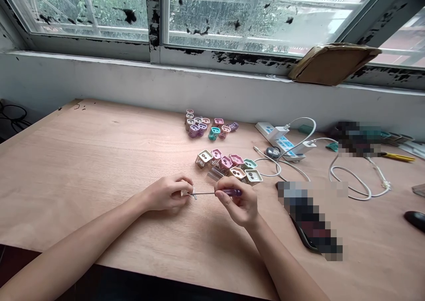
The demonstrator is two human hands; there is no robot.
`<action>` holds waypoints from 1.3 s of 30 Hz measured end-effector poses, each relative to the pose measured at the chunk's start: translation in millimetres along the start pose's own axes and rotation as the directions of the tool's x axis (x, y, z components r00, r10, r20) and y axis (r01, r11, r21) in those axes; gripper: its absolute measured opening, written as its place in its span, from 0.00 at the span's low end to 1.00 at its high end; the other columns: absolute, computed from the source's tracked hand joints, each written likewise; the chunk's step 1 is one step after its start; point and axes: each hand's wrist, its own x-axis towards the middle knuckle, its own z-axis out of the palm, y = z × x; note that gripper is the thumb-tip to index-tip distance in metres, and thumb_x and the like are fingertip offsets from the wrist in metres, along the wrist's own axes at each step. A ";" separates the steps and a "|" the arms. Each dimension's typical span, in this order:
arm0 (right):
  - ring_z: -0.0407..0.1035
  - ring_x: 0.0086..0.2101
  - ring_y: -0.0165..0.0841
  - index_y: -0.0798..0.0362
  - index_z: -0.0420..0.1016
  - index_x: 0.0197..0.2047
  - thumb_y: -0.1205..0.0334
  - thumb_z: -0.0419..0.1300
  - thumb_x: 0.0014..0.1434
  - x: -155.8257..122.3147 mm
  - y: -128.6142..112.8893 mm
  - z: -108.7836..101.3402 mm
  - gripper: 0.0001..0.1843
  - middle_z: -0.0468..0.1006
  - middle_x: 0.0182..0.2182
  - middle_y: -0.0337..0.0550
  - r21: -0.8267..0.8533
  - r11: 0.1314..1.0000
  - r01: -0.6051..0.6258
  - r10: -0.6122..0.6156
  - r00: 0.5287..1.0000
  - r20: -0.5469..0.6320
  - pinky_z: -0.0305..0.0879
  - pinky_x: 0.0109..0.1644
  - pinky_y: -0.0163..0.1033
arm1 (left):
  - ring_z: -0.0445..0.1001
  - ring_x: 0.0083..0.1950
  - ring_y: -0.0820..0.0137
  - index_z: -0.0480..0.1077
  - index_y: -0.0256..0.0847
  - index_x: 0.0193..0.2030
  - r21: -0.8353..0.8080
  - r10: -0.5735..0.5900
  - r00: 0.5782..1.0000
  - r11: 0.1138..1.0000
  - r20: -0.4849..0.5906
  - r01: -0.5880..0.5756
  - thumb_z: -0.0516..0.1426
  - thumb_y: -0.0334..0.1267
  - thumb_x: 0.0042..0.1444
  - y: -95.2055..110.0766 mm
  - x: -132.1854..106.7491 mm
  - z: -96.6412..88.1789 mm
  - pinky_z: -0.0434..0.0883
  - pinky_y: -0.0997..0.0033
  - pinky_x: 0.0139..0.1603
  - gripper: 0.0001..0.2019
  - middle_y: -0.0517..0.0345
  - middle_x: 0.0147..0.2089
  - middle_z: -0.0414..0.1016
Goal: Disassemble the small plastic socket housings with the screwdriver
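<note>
Window glass (252, 13) spans the top of the view, flecked with black paint, above a white sill (99, 64) carrying a folded piece of cardboard (334, 64). Below it lies a wide wooden table (66, 168), with a white power strip (270, 133) and white cables (352, 181) toward its right side. Two clusters of small pastel plug housings sit mid-table: one farther back (206, 126), and one nearer (229, 164), just beyond the hands.

Both forearms reach in from the near table edge, and the hands meet in front of the nearer cluster. The right hand (237, 201) grips a purple-handled screwdriver (229, 193) between thumb and fingers. Its thin shaft lies almost level across the view, with the tip pointing left. The left hand (164, 192) is nearer the tip, its fingers (184, 187) closed narrowly around a small pale piece (193, 195) at the shaft's end; their curl hides most of it. Bare wood stretches left of the hands, while the housings leave little room beyond the right hand.
</note>
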 end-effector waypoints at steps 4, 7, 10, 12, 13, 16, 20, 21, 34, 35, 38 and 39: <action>0.65 0.22 0.29 0.50 0.69 0.37 0.65 0.63 0.64 -2.0 7.0 0.7 0.06 0.72 0.27 0.37 -0.018 0.994 -0.105 0.103 0.991 -0.087 0.61 0.24 0.34 | 0.66 0.30 0.78 0.74 0.39 0.42 0.023 0.013 1.000 1.000 0.001 -0.013 0.57 0.30 0.61 -0.8 -0.7 0.5 0.66 0.77 0.33 0.05 0.49 0.51 0.74; 0.63 0.21 0.28 0.49 0.67 0.34 0.65 0.64 0.64 0.5 6.7 -3.5 0.09 0.70 0.24 0.35 -0.079 0.990 -0.115 0.109 0.992 -0.071 0.60 0.23 0.34 | 0.63 0.26 0.80 0.74 0.39 0.41 0.035 0.011 1.000 0.999 0.011 -0.011 0.56 0.30 0.62 -0.7 -0.6 0.9 0.65 0.77 0.31 0.05 0.50 0.51 0.74; 0.64 0.24 0.30 0.50 0.69 0.36 0.65 0.61 0.65 6.4 1.5 -11.9 0.05 0.71 0.26 0.37 -0.122 0.988 -0.092 0.105 0.989 0.107 0.61 0.26 0.34 | 0.69 0.30 0.78 0.73 0.39 0.44 0.069 0.019 1.000 0.997 -0.011 -0.018 0.57 0.30 0.61 -1.4 -0.1 1.7 0.68 0.76 0.34 0.06 0.49 0.52 0.75; 0.65 0.25 0.30 0.50 0.70 0.38 0.64 0.60 0.65 9.7 -0.4 -16.5 0.03 0.72 0.27 0.38 -0.126 0.984 -0.124 0.149 0.965 0.218 0.62 0.27 0.35 | 0.74 0.37 0.73 0.71 0.39 0.48 0.104 0.026 0.999 0.994 -0.022 -0.024 0.57 0.31 0.61 -2.7 0.0 2.2 0.71 0.75 0.38 0.09 0.49 0.52 0.77; 0.65 0.24 0.30 0.51 0.70 0.38 0.64 0.59 0.66 10.6 -0.3 -17.7 0.03 0.72 0.27 0.38 -0.134 0.980 -0.148 0.177 0.954 0.243 0.62 0.27 0.35 | 0.75 0.39 0.72 0.70 0.40 0.49 0.121 0.020 1.000 0.993 -0.023 -0.017 0.57 0.31 0.61 -3.5 -0.1 2.3 0.71 0.74 0.40 0.09 0.49 0.52 0.77; 0.62 0.22 0.29 0.51 0.69 0.34 0.60 0.61 0.66 10.7 2.9 -18.1 0.08 0.70 0.23 0.36 -0.193 0.961 -0.198 0.240 0.945 0.223 0.58 0.25 0.35 | 0.76 0.38 0.72 0.69 0.41 0.50 0.146 -0.033 0.999 0.989 -0.013 0.034 0.57 0.31 0.62 -5.4 -1.1 2.1 0.72 0.73 0.40 0.10 0.51 0.54 0.78; 0.63 0.23 0.30 0.50 0.68 0.36 0.58 0.60 0.66 8.2 5.7 -17.1 0.08 0.71 0.25 0.36 -0.230 0.948 -0.222 0.277 0.928 0.249 0.58 0.26 0.34 | 0.76 0.37 0.73 0.70 0.42 0.51 0.136 -0.092 0.996 0.987 0.008 0.090 0.56 0.32 0.62 -4.6 -2.0 0.5 0.74 0.71 0.44 0.11 0.51 0.56 0.78; 0.65 0.24 0.30 0.50 0.68 0.38 0.59 0.60 0.66 7.8 5.5 -17.3 0.06 0.73 0.27 0.37 -0.219 0.950 -0.224 0.280 0.921 0.270 0.59 0.27 0.34 | 0.76 0.37 0.73 0.70 0.41 0.51 0.136 -0.106 0.994 0.985 0.010 0.103 0.56 0.32 0.63 -4.0 -2.0 0.1 0.74 0.71 0.44 0.11 0.51 0.55 0.78; 0.68 0.25 0.31 0.50 0.69 0.36 0.60 0.59 0.67 9.9 -2.9 -19.0 0.06 0.76 0.26 0.38 -0.291 0.946 -0.140 0.222 0.936 0.272 0.61 0.29 0.35 | 0.71 0.30 0.72 0.70 0.40 0.59 0.173 -0.204 0.979 0.965 0.018 0.198 0.56 0.36 0.63 0.3 -1.1 -1.7 0.70 0.74 0.36 0.17 0.62 0.30 0.73; 0.67 0.23 0.31 0.50 0.68 0.34 0.58 0.59 0.67 9.9 -3.2 -18.7 0.09 0.75 0.24 0.37 -0.316 0.940 -0.130 0.216 0.943 0.254 0.59 0.27 0.35 | 0.71 0.30 0.72 0.70 0.40 0.59 0.174 -0.202 0.979 0.965 0.020 0.196 0.56 0.36 0.63 0.5 -1.1 -1.9 0.70 0.74 0.37 0.17 0.62 0.30 0.73; 0.66 0.23 0.31 0.50 0.68 0.34 0.57 0.60 0.67 10.4 -4.6 -18.9 0.09 0.74 0.23 0.37 -0.352 0.930 -0.110 0.209 0.943 0.259 0.58 0.27 0.35 | 0.72 0.31 0.72 0.70 0.40 0.58 0.178 -0.190 0.982 0.967 0.019 0.184 0.56 0.35 0.62 0.8 -0.8 -2.3 0.71 0.73 0.38 0.17 0.62 0.29 0.73; 0.67 0.24 0.31 0.50 0.68 0.36 0.59 0.60 0.67 10.7 -5.2 -19.2 0.07 0.75 0.25 0.37 -0.339 0.934 -0.112 0.213 0.937 0.278 0.59 0.27 0.35 | 0.72 0.31 0.72 0.70 0.40 0.58 0.179 -0.186 0.982 0.967 0.016 0.180 0.56 0.35 0.62 0.9 -0.8 -2.3 0.71 0.73 0.39 0.17 0.62 0.29 0.73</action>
